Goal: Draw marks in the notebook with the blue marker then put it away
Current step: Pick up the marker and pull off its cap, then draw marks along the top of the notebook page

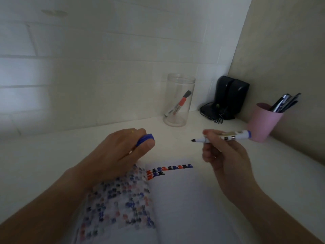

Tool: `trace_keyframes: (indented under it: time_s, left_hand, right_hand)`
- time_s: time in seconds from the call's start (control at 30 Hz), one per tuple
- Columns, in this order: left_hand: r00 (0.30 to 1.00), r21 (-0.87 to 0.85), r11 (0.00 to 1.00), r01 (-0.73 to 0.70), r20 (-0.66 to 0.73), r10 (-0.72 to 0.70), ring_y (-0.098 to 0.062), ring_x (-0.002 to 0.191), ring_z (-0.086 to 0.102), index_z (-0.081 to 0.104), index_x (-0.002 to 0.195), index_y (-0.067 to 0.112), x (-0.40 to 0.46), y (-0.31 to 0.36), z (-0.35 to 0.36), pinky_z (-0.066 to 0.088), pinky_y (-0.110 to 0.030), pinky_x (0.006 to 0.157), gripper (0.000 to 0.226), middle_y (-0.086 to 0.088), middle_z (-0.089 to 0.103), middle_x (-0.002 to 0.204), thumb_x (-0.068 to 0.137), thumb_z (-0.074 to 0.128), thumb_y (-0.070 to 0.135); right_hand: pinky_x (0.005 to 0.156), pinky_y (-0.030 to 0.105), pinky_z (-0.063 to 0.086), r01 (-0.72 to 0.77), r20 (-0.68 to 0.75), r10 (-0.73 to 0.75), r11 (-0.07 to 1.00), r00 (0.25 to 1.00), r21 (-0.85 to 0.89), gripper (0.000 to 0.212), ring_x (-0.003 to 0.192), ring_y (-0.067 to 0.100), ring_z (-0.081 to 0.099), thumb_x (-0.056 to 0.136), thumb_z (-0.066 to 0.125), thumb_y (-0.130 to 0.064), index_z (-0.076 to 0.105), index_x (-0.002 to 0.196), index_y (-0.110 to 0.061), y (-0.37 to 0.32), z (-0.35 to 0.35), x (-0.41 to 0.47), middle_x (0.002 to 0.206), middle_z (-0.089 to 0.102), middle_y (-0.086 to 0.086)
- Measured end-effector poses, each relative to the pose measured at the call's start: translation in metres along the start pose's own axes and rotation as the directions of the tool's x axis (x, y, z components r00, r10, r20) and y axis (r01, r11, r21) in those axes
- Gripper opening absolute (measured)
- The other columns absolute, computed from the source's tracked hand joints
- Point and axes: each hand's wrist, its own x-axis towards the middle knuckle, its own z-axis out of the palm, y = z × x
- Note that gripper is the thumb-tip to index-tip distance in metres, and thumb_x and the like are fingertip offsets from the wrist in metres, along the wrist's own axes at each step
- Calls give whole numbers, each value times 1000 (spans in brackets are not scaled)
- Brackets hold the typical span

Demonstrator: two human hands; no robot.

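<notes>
Holding the uncapped blue marker (226, 136), the right hand (226, 155) hovers above the notebook (184, 199); left hand (119, 152) clamps the blue cap (145, 140). Drawing appears next: lower tip to page.

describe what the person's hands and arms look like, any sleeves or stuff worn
Both forearms are bare as far as the frame shows, with no sleeves or cuffs in view. The left hand and the right hand wear no gloves, and no rings, watch or bracelet can be seen. A small yellowish spot sits on the back of the left hand near the knuckles. The dim light hides finer detail.
</notes>
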Motion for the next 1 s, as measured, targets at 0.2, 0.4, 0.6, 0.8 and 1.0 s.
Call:
trace_keyframes:
  time_s: [0.2,0.4,0.6,0.8,1.0]
  left_hand:
    - [995,-101,995,-1,99,11,-6,83,65,63,96,24,1,-9,2,48,-20,76,12,13,67,89,95,63,35]
    - [974,-228,974,-5,221,57,-5,94,74,63,104,22,-1,-5,14,57,-16,83,11,17,78,105,96,71,22]
    - [977,-269,962,-49,187,102,-1,90,77,55,95,21,-1,-6,13,56,-15,77,20,18,82,106,94,75,20]
    - [976,-303,951,-55,186,116,9,88,74,54,92,19,-1,-10,12,47,-3,73,19,16,83,106,92,73,16]
    - [978,-296,953,-64,173,120,10,86,71,58,97,17,0,-8,12,47,-1,75,20,16,82,106,92,77,17]
  right_hand:
    - [51,23,54,-35,103,52,986,993,-161,22,57,15,62,73,76,-29,81,84,-11,6,13,-10,68,69,10]
    - [46,22,52,-53,161,102,958,982,-281,26,50,14,59,68,78,-35,81,84,-14,8,20,-14,60,66,6]
    - [50,24,53,-49,132,117,900,984,-434,7,53,19,62,87,74,-7,79,83,-10,21,18,-15,61,68,10]
    - [56,25,58,-7,90,78,796,993,-605,8,54,20,71,83,77,-6,77,85,-14,30,16,-13,64,75,14]
    - [55,25,59,-9,82,79,771,994,-637,5,55,20,73,80,79,-12,77,83,-16,31,15,-14,64,76,12]
